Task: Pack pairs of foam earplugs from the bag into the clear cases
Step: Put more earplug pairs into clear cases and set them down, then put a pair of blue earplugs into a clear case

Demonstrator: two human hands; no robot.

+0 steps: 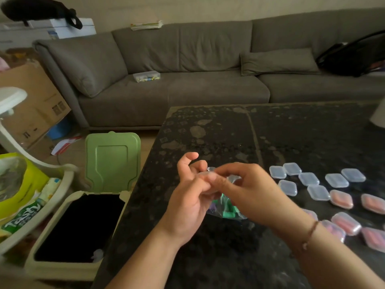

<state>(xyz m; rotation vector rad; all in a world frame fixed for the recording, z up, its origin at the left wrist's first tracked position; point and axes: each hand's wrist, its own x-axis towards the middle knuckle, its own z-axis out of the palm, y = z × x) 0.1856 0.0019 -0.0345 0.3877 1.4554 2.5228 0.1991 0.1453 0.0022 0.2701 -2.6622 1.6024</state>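
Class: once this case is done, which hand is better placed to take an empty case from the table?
Probably the right hand: the empty cases lie on its side, while the left hand is farther away.

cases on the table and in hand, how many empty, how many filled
empty cases: 7
filled cases: 6, two partly hidden
held case: 1, contents unclear
total: 14

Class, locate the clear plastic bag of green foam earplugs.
In the head view, the clear plastic bag of green foam earplugs lies on the dark table, beneath both hands, left of the clear cases.
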